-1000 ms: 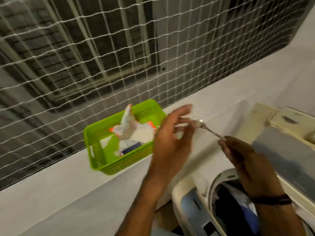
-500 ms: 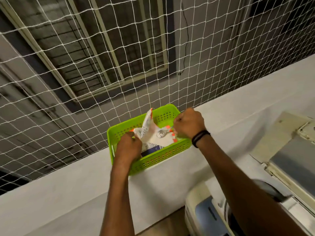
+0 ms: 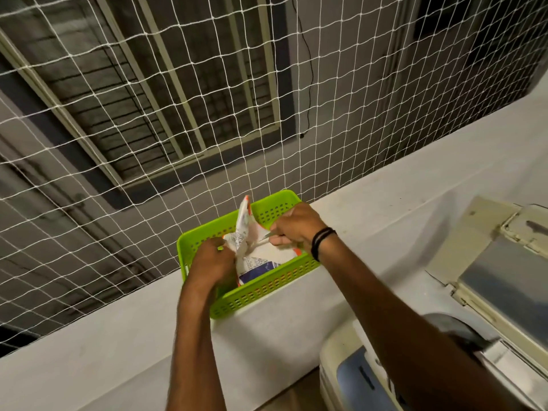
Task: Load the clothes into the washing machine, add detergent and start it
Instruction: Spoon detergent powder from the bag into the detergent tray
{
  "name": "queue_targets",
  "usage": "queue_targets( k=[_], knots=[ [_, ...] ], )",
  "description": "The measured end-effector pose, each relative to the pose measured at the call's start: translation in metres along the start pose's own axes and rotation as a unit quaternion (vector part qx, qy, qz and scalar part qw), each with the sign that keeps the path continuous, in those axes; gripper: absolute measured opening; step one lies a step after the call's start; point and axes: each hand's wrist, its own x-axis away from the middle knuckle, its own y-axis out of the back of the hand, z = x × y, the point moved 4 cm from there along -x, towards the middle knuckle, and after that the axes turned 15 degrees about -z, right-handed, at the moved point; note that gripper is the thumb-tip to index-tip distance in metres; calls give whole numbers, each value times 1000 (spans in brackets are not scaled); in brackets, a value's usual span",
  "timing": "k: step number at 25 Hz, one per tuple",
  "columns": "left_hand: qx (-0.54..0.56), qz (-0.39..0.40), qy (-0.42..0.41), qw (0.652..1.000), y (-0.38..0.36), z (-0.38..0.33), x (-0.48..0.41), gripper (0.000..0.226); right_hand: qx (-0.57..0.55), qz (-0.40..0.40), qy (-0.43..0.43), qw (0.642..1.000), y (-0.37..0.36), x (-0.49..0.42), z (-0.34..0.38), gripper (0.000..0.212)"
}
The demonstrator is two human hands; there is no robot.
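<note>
A white detergent packet (image 3: 253, 256) with orange and blue print stands crumpled in a lime-green perforated basket (image 3: 267, 287) on the grey ledge. My left hand (image 3: 212, 262) pinches the packet's left edge. My right hand (image 3: 292, 226), a dark band on its wrist, grips a thin metal spoon (image 3: 265, 236) whose end points into the packet's open top. The washing machine (image 3: 350, 375) shows at the bottom right, lid (image 3: 498, 280) raised; my right forearm hides the drum.
The grey ledge (image 3: 385, 203) runs from lower left to upper right. A white rope net (image 3: 178, 114) rises right behind the basket, with a dark building wall and window beyond it. The machine stands close under the ledge.
Both hands went from over the machine to the basket. The left now holds the packet, and the right has brought the spoon to the packet's mouth. The view swung left, away from the drum.
</note>
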Motion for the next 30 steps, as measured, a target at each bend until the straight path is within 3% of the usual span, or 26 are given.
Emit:
queue_targets(
  k=[5,11,18,25,30],
  knots=[
    [2,-66,-8,998,34,-49,39,38,-30,-67,23,997,33,9,-2,16],
    [77,-190,-66,977,41,-74,56,44,-197,-21,-31,980,63,31,-6,15],
    [182,-270,-117,938,33,-91,72,32,-283,-24,-40,958,96,46,-28,18],
    [270,-234,-181,916,-16,-122,108,22,-332,-120,-48,934,162,67,-77,15],
    [274,-95,-253,923,-96,-141,155,17,-370,-241,-95,892,221,93,-162,15]
  ],
)
